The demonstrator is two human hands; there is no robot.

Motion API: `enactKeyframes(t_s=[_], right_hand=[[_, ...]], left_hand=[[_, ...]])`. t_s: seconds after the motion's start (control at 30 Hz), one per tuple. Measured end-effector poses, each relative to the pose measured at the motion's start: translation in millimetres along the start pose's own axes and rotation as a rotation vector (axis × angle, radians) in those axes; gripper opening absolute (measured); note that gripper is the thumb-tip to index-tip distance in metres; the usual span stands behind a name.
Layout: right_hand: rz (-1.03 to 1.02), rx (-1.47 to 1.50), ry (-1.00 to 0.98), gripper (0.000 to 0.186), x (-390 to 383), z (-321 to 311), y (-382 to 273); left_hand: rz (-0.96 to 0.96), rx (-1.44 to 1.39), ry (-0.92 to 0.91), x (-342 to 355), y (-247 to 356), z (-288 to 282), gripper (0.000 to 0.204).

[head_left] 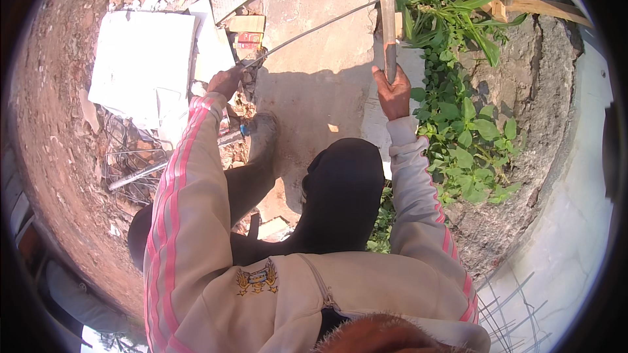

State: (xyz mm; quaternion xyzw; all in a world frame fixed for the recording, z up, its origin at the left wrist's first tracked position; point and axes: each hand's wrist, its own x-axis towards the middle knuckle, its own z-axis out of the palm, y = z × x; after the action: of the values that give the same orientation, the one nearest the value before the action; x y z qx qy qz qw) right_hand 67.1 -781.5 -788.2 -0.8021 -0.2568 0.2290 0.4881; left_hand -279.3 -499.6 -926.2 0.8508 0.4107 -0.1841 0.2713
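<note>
My left hand (224, 82) is closed round one end of a thin dark metal rod (314, 29). From there the rod runs up and to the right, its far end reaching the hammer near its head. In my right hand (394, 95) is a hammer (388, 23), gripped low on its wooden handle. The hammer's metal head points away from me, over the far right part of a concrete slab (314, 98). Whether the rod's far end touches the hammer or lies behind it, I cannot tell.
White boards (140, 65) and rubble lie on the left, with tangled wire (134, 157) nearer me. Green plants (468, 137) grow along the slab's right side, beside a rough concrete edge (507, 202). Wooden pieces (500, 10) stand at the far right. My bent knee (347, 170) is over the slab.
</note>
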Motion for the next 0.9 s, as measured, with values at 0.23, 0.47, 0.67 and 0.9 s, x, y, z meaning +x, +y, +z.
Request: enactKeyframes(t_s=[0.23,0.47,0.67,0.9], right_hand=[[-0.302,0.396,0.238,0.022,16,-21,-133],[0.156,-0.331,-0.132,0.019,-34,32,124],[0.121,0.133,0.025,0.02,-14,-8,-2],[-0.362,0.436,0.36,0.021,23,-39,-157]], left_hand=[[0.131,-0.207,-0.053,2,-28,28,0.043],[0.012,-0.059,-0.193,2,-9,-11,0.056],[-0.024,-0.265,-0.038,-15,-8,0,0.066],[-0.137,-0.101,0.075,-19,5,-6,0.065]])
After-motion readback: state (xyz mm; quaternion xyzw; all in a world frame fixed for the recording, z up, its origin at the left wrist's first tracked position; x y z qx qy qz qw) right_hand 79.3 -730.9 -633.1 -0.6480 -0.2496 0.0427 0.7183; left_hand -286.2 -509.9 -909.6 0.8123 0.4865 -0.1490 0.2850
